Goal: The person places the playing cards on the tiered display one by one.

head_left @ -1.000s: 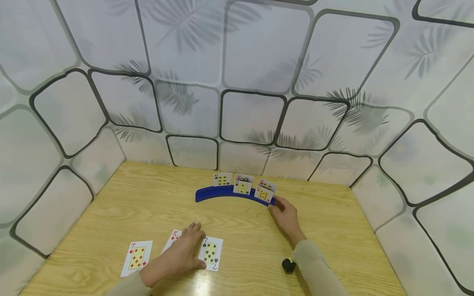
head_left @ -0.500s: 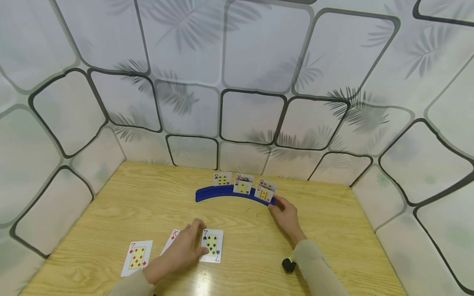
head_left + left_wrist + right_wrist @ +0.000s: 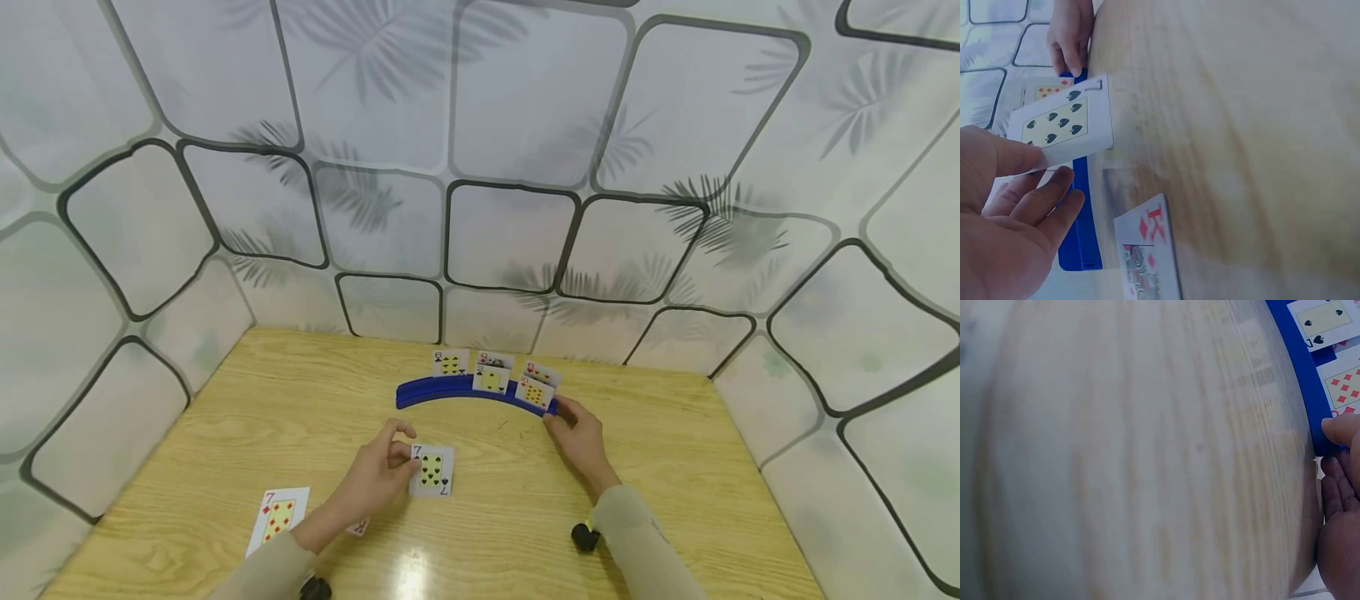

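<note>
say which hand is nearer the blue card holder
Right. The right hand grips the blue card holder at one end; the left hand is apart, on its near side.

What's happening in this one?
A person is handling playing cards at a wooden table. Their left hand pinches the seven of spades, lifted off the table, while their right hand grips the right end of a curved blue rack. Five cards can be seen standing in the rack. The seven of diamonds and king of diamonds lie on the table.
</note>
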